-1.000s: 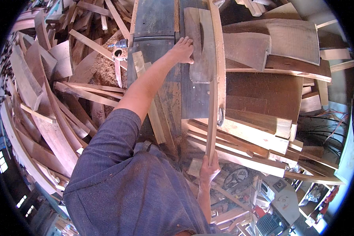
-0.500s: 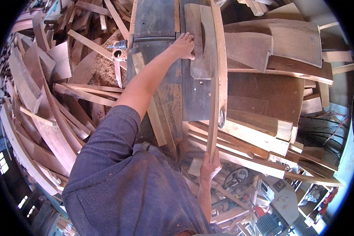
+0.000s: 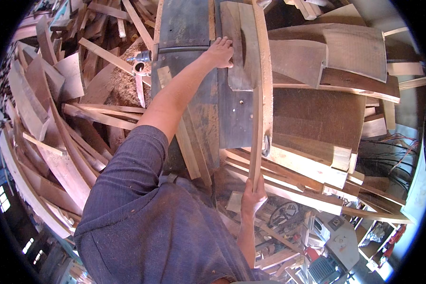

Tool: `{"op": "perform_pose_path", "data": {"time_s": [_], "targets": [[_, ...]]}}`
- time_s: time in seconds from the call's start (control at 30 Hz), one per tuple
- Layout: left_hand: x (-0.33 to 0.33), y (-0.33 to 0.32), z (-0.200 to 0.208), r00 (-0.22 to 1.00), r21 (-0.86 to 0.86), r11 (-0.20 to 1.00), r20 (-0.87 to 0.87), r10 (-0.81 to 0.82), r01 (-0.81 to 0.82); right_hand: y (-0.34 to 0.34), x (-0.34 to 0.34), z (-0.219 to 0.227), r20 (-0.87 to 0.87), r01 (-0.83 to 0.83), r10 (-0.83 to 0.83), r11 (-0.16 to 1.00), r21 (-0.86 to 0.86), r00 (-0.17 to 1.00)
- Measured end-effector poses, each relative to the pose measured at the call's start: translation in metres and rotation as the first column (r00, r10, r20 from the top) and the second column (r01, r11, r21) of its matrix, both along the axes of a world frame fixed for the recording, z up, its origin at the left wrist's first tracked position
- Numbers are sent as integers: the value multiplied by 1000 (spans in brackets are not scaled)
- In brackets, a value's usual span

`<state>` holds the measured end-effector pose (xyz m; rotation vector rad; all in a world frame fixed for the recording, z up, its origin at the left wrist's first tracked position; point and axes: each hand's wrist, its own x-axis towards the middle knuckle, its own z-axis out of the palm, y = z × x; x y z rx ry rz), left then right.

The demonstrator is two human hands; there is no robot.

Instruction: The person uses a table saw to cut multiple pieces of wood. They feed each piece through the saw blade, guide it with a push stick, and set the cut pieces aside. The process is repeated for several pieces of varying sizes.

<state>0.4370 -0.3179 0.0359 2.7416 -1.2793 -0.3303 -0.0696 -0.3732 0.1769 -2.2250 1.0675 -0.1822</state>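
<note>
My left hand (image 3: pixel 219 53) reaches far forward and lies on the left edge of a brown board (image 3: pixel 236 71), its fingers stretched out. The board rests on the dark metal bed (image 3: pixel 232 118) of a woodworking machine. A long narrow wood strip (image 3: pixel 257 128) runs beside the board and extends back toward me; whether the two are joined I cannot tell. My right hand (image 3: pixel 254 196) is closed round the strip's near end, past the edge of the bed. A pale upright wooden fence (image 3: pixel 266 71) stands along the strip's right side.
Two loose wood pieces (image 3: pixel 185 142) lie slantwise on the bed's left. Offcuts (image 3: pixel 71 165) and sawdust (image 3: pixel 111 87) pile up on the left. Stacked boards (image 3: pixel 312 118) fill the right side. A spoked wheel (image 3: pixel 285 214) and a motor (image 3: pixel 323 270) sit low at the right.
The board and strip have slid a little forward, away from me, along the fence. Both my hands have moved slightly forward with them.
</note>
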Motion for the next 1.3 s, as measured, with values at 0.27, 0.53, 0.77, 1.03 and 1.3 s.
{"op": "perform_pose_path", "data": {"time_s": [0.27,0.53,0.77,1.03,1.3], "targets": [[12,-4,3,1000,43,999,20,-16,15,-1,18,4,16,-26,27,999,-27,1000],[23,-4,2,1000,-17,1000,23,5,-5,-4,38,6,2,-8,8,1000,12,1000],[34,-6,-5,994,-29,998,94,61,-59,-3,55,12,19,-30,30,999,-26,999],[-29,55,22,932,-384,877,95,350,-290,-4,65,12,50,-17,18,1000,-23,999],[-237,266,81,805,-482,706,4,594,-519,-29,73,-25,91,-125,146,971,-206,985]]}}
